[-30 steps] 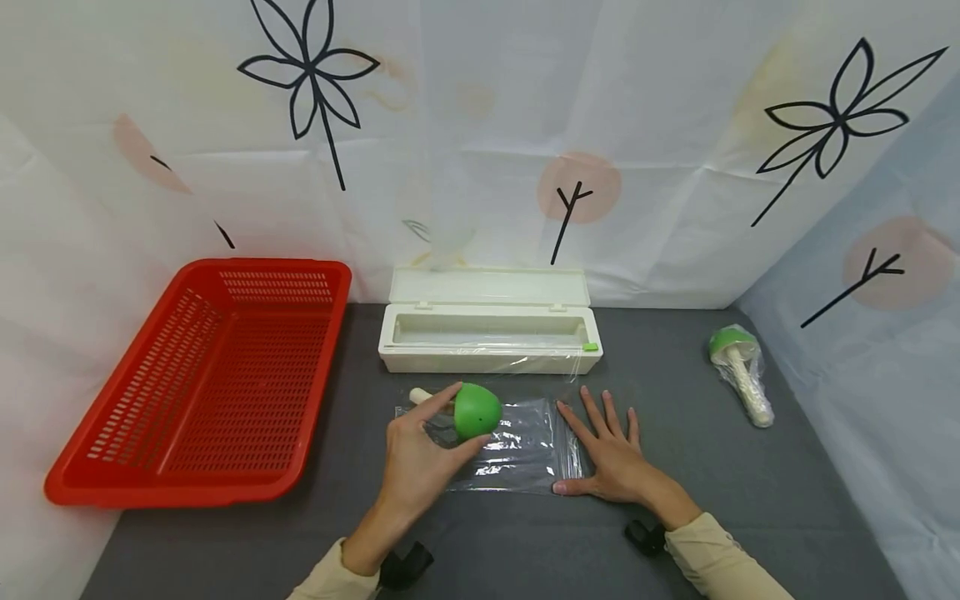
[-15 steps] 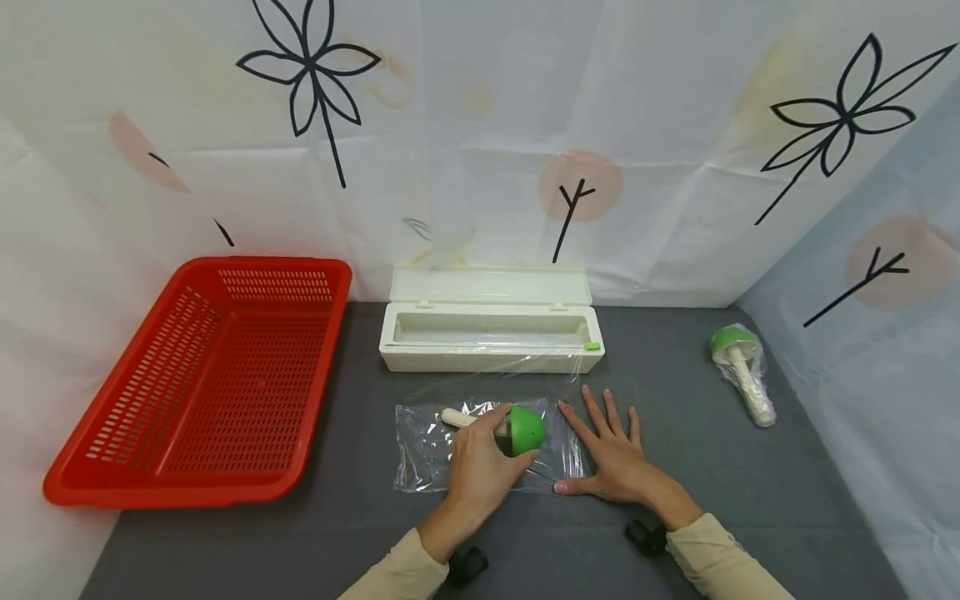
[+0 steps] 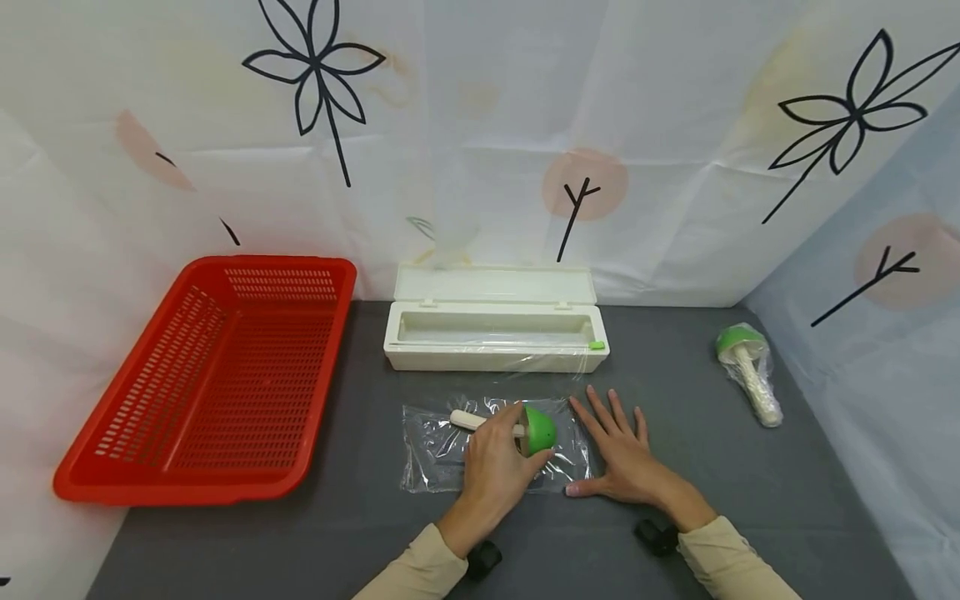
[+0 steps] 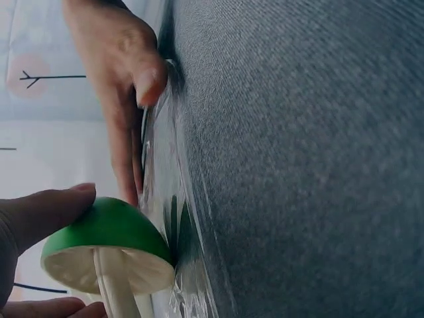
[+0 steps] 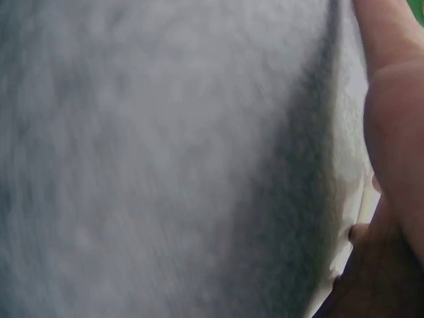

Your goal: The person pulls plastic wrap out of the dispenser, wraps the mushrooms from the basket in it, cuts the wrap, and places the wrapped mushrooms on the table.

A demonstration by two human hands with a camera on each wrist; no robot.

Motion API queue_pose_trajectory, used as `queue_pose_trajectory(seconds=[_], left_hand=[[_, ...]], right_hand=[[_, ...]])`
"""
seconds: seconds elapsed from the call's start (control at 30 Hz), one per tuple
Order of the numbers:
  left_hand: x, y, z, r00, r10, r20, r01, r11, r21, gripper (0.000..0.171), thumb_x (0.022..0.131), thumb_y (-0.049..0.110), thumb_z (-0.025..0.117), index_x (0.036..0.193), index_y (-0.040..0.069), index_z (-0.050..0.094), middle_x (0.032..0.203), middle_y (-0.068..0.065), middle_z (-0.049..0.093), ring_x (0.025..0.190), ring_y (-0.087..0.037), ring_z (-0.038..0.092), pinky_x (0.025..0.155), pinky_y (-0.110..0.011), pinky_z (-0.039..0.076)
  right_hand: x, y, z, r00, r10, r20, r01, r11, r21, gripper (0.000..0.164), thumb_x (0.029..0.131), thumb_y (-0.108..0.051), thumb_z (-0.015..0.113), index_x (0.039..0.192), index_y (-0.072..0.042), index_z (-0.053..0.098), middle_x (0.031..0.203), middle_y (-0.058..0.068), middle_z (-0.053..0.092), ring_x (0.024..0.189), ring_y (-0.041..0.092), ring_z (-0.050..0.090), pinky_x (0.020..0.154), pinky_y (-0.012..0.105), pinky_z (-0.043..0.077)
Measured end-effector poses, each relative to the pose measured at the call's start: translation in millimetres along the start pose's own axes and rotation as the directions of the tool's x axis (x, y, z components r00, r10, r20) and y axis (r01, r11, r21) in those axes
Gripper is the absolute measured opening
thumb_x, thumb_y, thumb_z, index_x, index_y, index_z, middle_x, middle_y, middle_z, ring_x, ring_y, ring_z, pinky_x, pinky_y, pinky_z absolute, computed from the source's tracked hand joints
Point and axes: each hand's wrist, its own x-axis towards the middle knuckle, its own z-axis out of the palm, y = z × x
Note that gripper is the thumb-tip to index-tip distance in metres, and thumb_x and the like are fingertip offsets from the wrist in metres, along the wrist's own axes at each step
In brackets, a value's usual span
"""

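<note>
A toy mushroom with a green cap (image 3: pixel 541 430) and a pale stem lies sideways, its cap to the right, over a sheet of clear plastic wrap (image 3: pixel 435 458). My left hand (image 3: pixel 495 462) grips the cap between thumb and fingers. In the left wrist view the thumb presses the green cap (image 4: pixel 109 228), whose edge touches the wrap. My right hand (image 3: pixel 626 458) rests flat with spread fingers at the wrap's right edge. In the right wrist view only part of that hand (image 5: pixel 397 132) shows, blurred.
A white wrap dispenser (image 3: pixel 498 358) stands behind the hands, lid up, film hanging at its front. On the left is a red basket (image 3: pixel 300 475). A wrapped green-capped mushroom (image 3: pixel 750 375) lies far right. Patterned cloth hangs behind the grey table (image 3: pixel 300 550).
My left hand has carried the mushroom to the right and lowered it onto the wrap, uncovering the wrap's left part. My right hand stays in place on the wrap's edge.
</note>
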Motion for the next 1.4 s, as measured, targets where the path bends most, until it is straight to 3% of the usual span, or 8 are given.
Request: queue_pose_trajectory(seconds=[0.27, 0.4, 0.57, 0.67, 0.9, 1.1, 1.27, 1.4], left_hand=[[3.6, -3.9, -8.0, 1.000, 0.008, -0.014, -0.008, 0.999, -0.049, 0.075, 0.062, 0.031, 0.099, 0.122, -0.004, 0.069, 0.116, -0.017, 0.072, 0.106, -0.032, 0.070, 0.084, -0.047, 0.056], [1.4, -9.1, -21.6, 0.999, -0.007, -0.041, 0.002, 0.993, -0.116, 0.073, 0.063, 0.030, 0.099, 0.122, -0.002, 0.070, 0.119, -0.015, 0.072, 0.110, -0.032, 0.068, 0.090, -0.049, 0.054], [-2.7, -28.0, -48.4, 0.999, -0.017, -0.037, 0.007, 0.969, -0.247, 0.068, 0.065, 0.023, 0.098, 0.123, 0.000, 0.071, 0.120, -0.015, 0.072, 0.115, -0.033, 0.066, 0.096, -0.049, 0.052], [-6.7, -48.3, -65.2, 1.000, -0.005, -0.025, -0.002, 0.961, -0.275, 0.064, 0.065, 0.018, 0.098, 0.121, 0.001, 0.073, 0.117, -0.013, 0.073, 0.113, -0.031, 0.067, 0.095, -0.048, 0.053], [-24.3, -104.6, -104.0, 0.995, 0.021, 0.101, -0.005, 0.987, -0.158, 0.050, 0.065, 0.016, 0.098, 0.110, 0.006, 0.079, 0.106, 0.000, 0.076, 0.102, -0.021, 0.071, 0.091, -0.044, 0.055], [-39.4, -132.3, -118.3, 0.954, 0.118, 0.276, -0.100, 0.992, -0.077, 0.043, 0.064, 0.018, 0.097, 0.103, 0.011, 0.082, 0.098, 0.012, 0.068, 0.093, -0.011, 0.063, 0.083, -0.037, 0.054], [-40.6, -140.8, -113.1, 0.934, 0.262, 0.244, -0.258, 0.965, -0.046, 0.025, 0.069, 0.012, 0.094, 0.092, 0.011, 0.084, 0.091, 0.012, 0.061, 0.085, -0.008, 0.053, 0.073, -0.029, 0.049], [-38.7, -140.1, -111.8, 0.938, 0.270, 0.219, -0.273, 0.962, -0.015, 0.015, 0.073, 0.007, 0.090, 0.082, 0.015, 0.082, 0.087, 0.015, 0.061, 0.082, -0.005, 0.052, 0.070, -0.027, 0.048]], right_hand=[[-3, 5, -9, 0.999, -0.031, -0.016, 0.032, 0.999, 0.038, 0.122, 0.069, -0.062, 0.086, 0.162, -0.012, 0.025, 0.165, 0.024, 0.019, 0.148, 0.055, 0.008, 0.107, 0.077, 0.002], [-5, 8, -12, 0.993, -0.070, -0.094, 0.075, 0.996, 0.053, 0.110, 0.069, -0.054, 0.089, 0.156, -0.010, 0.038, 0.158, 0.024, 0.034, 0.145, 0.054, 0.022, 0.106, 0.076, 0.012], [-8, 10, -12, 0.942, -0.161, -0.294, 0.176, 0.984, 0.026, 0.078, 0.064, -0.033, 0.096, 0.130, -0.004, 0.066, 0.130, 0.016, 0.061, 0.122, 0.040, 0.055, 0.098, 0.062, 0.042], [-12, 8, -10, 0.921, -0.184, -0.342, 0.210, 0.977, 0.040, 0.059, 0.062, -0.026, 0.098, 0.114, -0.007, 0.076, 0.112, 0.003, 0.068, 0.105, 0.023, 0.063, 0.086, 0.047, 0.053], [-18, 7, -7, 0.929, -0.271, -0.251, 0.315, 0.936, 0.157, 0.040, 0.065, -0.022, 0.096, 0.102, -0.012, 0.081, 0.094, -0.008, 0.066, 0.088, 0.010, 0.061, 0.077, 0.029, 0.052], [-17, 8, -5, 0.930, -0.326, -0.169, 0.353, 0.921, 0.164, 0.029, 0.070, -0.021, 0.094, 0.097, -0.016, 0.083, 0.088, -0.010, 0.061, 0.086, 0.005, 0.054, 0.073, 0.029, 0.049], [-15, 7, -3, 0.906, -0.362, -0.221, 0.399, 0.904, 0.156, 0.021, 0.071, -0.011, 0.092, 0.089, -0.017, 0.084, 0.085, -0.011, 0.059, 0.081, 0.004, 0.053, 0.068, 0.023, 0.046], [-15, 5, -2, 0.903, -0.353, -0.246, 0.397, 0.904, 0.161, 0.016, 0.076, -0.008, 0.089, 0.086, -0.020, 0.082, 0.084, -0.012, 0.060, 0.079, 0.005, 0.054, 0.067, 0.023, 0.046]])
